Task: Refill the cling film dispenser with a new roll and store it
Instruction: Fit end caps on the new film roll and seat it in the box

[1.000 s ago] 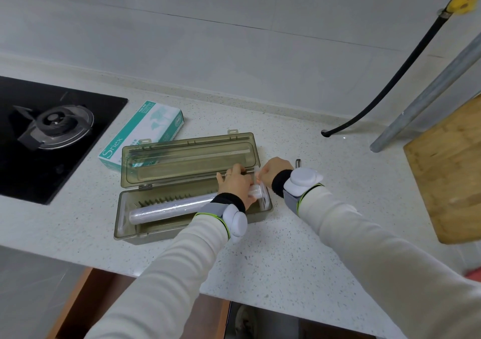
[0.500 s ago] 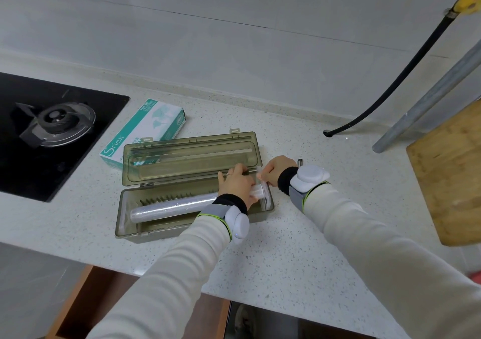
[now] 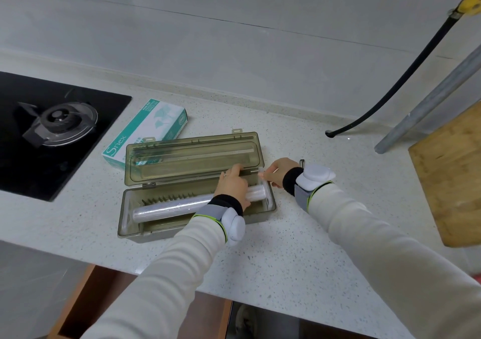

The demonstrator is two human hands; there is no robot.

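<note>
Roll (image 3: 171,206) lying lengthwise in open dispenser (image 3: 135,230) on counter (image 3: 286,260), long axis left to right, right end tilted slightly away. Clear, glossy film on a white core; smoky translucent box, lid (image 3: 194,156) flung back. Left hand (image 3: 234,186) curled over the roll's right end, grasping it. Right hand (image 3: 279,171) just beyond the box's right wall, pinching a small clear end piece there.

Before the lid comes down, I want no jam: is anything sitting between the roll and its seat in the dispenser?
Nothing loose shows in the tray. The roll lies lengthwise inside the dispenser, lid open. Only the left hand on its right end and the right hand at the end wall are over it; they hide that end's seating.
</note>
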